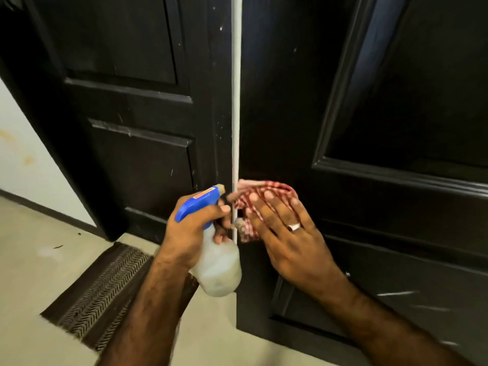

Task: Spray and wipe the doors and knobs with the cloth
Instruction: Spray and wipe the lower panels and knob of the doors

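Directly ahead, the right door (369,114) fills most of the view; the left door (132,107) stands beyond it, with a pale vertical strip (235,101) between them. Both are dark, panelled, long axis upright. No knob is visible, so I cannot tell where one lies.

On the floor, a striped mat (105,283) lies below the left door.

My right hand (285,233) is the nearer hand to the work: fingers straight and spread, pressing the red-checked cloth (253,202) flat against the right door's edge stile, just beside the strip. The forearm enters from lower right.

My left hand (192,228) grips the spray bottle (216,262) by its neck, fingers curled round it, blue head (200,203) angled toward the cloth and the door edge.

Judgement: wiping is in progress; the next stroke should follow the stile.
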Tool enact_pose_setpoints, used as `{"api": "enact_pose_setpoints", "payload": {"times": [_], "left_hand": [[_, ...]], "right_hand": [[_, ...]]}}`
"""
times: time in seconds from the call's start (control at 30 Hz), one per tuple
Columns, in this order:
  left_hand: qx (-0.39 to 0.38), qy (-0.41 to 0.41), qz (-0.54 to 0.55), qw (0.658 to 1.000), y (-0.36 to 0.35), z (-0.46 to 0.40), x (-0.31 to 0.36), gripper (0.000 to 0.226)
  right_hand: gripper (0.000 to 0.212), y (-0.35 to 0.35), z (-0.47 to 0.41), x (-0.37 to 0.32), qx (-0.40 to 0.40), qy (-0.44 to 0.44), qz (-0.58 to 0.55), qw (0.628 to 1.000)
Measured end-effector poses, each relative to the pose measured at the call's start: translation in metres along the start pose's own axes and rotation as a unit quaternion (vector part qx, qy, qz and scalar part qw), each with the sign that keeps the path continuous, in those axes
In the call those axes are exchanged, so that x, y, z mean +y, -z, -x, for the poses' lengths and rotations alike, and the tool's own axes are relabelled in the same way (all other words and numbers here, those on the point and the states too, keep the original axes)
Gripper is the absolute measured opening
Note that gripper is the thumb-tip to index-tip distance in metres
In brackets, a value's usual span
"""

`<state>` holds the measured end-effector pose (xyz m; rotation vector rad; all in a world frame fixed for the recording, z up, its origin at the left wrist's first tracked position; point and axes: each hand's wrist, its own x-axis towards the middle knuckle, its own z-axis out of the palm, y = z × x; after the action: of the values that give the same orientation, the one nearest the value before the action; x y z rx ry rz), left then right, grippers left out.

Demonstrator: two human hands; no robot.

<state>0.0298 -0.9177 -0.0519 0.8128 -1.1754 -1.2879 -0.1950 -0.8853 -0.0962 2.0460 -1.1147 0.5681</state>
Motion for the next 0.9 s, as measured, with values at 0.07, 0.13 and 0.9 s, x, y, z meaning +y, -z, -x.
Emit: {"api": "enact_pose_setpoints", "payload": {"times": [0.07,0.13,0.9], "left_hand": [[-0.004,-0.002,0.000,1.000,0.001,-0.008,0.006,0.014],[-0.017,-0.015,-0.012,1.000,-0.003,-0.016,0.012,0.018],[-0.012,-0.022,-0.013,1.000,0.029,0.039,-0.052,0.013]], "right_hand": [[0.072,0.015,-0.008,0.016,0.025,-0.018,-0.009,0.999],[0.064,0.031,-0.037,0.026,0.061,-0.062,-0.040,0.995],[0.068,-0.046,0.034,-0.024,0.022,0.025,0.062,0.998]]}}
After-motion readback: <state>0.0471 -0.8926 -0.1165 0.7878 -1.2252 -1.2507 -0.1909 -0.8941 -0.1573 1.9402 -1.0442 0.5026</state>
